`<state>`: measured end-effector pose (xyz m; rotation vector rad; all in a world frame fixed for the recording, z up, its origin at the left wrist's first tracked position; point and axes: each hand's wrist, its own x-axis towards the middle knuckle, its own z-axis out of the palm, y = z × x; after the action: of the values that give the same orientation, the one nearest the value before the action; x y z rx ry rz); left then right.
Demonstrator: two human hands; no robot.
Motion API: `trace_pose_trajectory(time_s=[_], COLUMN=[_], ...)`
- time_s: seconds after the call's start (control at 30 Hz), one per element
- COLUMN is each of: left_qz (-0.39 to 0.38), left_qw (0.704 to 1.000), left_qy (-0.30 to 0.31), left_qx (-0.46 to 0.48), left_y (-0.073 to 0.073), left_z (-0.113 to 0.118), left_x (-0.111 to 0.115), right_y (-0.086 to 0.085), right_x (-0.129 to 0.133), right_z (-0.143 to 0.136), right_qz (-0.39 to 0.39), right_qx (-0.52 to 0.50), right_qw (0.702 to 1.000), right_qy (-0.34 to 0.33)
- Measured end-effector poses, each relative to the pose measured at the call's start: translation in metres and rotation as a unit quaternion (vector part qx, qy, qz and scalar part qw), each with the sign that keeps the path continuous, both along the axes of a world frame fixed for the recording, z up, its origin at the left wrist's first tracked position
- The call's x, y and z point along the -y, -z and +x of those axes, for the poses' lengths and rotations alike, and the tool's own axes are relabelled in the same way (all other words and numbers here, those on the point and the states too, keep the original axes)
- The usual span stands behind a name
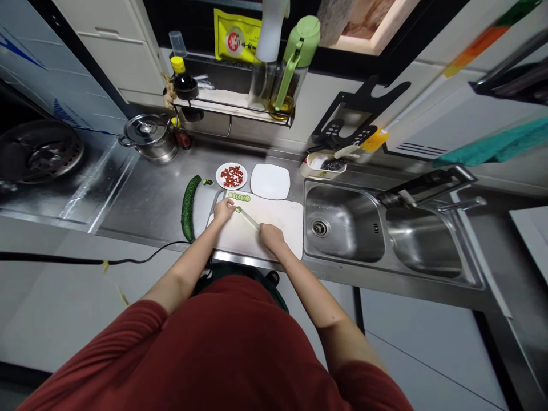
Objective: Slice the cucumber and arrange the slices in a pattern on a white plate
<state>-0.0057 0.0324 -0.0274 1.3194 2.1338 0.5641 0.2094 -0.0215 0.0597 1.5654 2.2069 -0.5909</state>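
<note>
In the head view, the right hand's [271, 236] grip is closed around a knife [250, 218] and hides its handle. The left hand's [224, 211] fingers bend beside a small green piece [238, 209] on the white board [285, 222]; it is too tiny to tell if that grip holds it. Cut slices [240, 197] lie on the board's far left part. The left arm [188, 268] hides the near left corner. A long cucumber [188, 208] lies left on the desk [141, 200]. A round plate [218, 176] with red bits [232, 177] sits farther off. The burner [38, 151] is cut off at the left.

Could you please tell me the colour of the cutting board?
The cutting board is mostly white, best seen in the head view.
</note>
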Motion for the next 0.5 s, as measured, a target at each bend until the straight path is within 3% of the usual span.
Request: trace_pose_trajectory(time_s=[0.5], left_qz=[0.008], left_qw=[1.0], left_qy=[0.004], left_qx=[0.014], left_y=[-0.0026], left_z=[-0.0001], left_x=[0.0024], right_y=[-0.0017], right_x=[-0.0014], right_z=[-0.0016], right_qz=[-0.005], right_qx=[-0.004], right_qw=[1.0], right_qy=[0.002])
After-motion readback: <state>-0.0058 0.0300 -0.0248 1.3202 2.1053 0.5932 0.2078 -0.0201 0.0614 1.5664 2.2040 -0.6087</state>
